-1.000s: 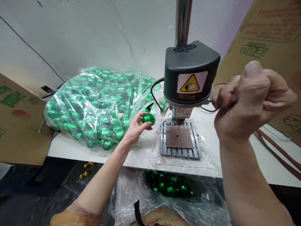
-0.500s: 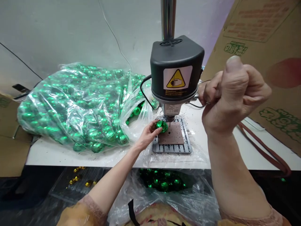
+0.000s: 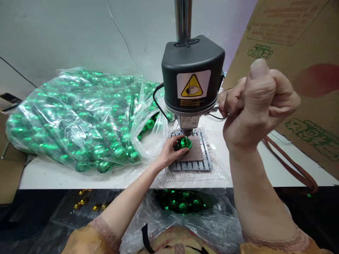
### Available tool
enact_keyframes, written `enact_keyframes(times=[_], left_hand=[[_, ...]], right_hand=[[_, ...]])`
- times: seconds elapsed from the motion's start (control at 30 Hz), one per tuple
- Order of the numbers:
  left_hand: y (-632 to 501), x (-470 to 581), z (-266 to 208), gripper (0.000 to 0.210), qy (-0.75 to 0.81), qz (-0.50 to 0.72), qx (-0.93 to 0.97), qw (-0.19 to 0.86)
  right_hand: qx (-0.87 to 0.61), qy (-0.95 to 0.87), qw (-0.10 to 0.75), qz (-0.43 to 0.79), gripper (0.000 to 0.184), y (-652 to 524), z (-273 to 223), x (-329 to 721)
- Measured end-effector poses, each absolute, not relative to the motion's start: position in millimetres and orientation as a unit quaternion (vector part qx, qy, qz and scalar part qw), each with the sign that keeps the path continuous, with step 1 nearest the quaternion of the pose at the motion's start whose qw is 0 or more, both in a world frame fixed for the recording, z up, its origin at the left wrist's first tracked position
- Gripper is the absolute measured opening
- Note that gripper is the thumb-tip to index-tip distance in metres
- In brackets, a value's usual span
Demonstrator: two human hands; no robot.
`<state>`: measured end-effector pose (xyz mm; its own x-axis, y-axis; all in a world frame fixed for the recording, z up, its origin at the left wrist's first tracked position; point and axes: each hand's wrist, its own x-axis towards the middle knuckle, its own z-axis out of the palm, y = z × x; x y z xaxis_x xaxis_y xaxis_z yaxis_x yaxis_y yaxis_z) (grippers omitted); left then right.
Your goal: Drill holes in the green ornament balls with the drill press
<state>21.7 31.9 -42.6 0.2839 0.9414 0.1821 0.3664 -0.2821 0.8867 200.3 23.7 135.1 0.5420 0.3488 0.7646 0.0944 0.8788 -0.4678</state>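
Left hand (image 3: 169,151) has moved its pinched ball (image 3: 184,143) under the drill (image 3: 193,67), right hand (image 3: 258,106) gripping lever (image 3: 215,107).

The round, green, faceted ball (image 3: 184,143) is gleaming mirror-glossy, while the boxy, black plastic-looking housing (image 3: 193,63) is looking smoothly matt.

I see a pale grey wall (image 3: 79,31) filling twelve o'clock, tinted lilac toward one. A thin white cord (image 3: 119,30) runs down it at eleven; a black one slants near ten. The white tabletop (image 3: 47,178) stretches from eight across to four. A printed cardboard box (image 3: 309,111) leans at two to three. Light looks cool on my feed; toward seven, below the table edge, it's too dark to make out the floor.
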Motion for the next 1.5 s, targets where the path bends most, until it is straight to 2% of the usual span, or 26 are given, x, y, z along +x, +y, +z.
enact_keyframes(times=[0.13,0.4,0.63,0.83,1.2,1.5], left_hand=[[26.0,29.8,-46.5,0.052,0.473,0.383,0.730,0.312],[20.7,39.9,-56.5,0.054,0.458,0.414,0.706,0.346],[19.8,39.9,-56.9,0.050,0.456,0.412,0.711,0.341],[19.3,40.6,-60.0,0.051,0.453,0.417,0.711,0.339],[19.2,39.7,-61.8,0.048,0.445,0.422,0.715,0.335],[18.5,40.3,-59.3,0.046,0.447,0.422,0.712,0.338]], right_hand=[[-0.237,-0.473,0.845,0.081,0.045,24.1,135.0,201.2],[-0.237,-0.481,0.839,0.095,0.044,19.9,135.2,201.8],[-0.250,-0.457,0.853,0.021,0.054,14.5,119.2,193.9],[-0.178,-0.474,0.862,-0.018,0.048,17.8,107.2,194.1],[-0.165,-0.503,0.847,-0.049,0.045,18.9,96.3,199.1],[-0.109,-0.537,0.836,-0.028,0.040,17.2,87.2,202.9]])
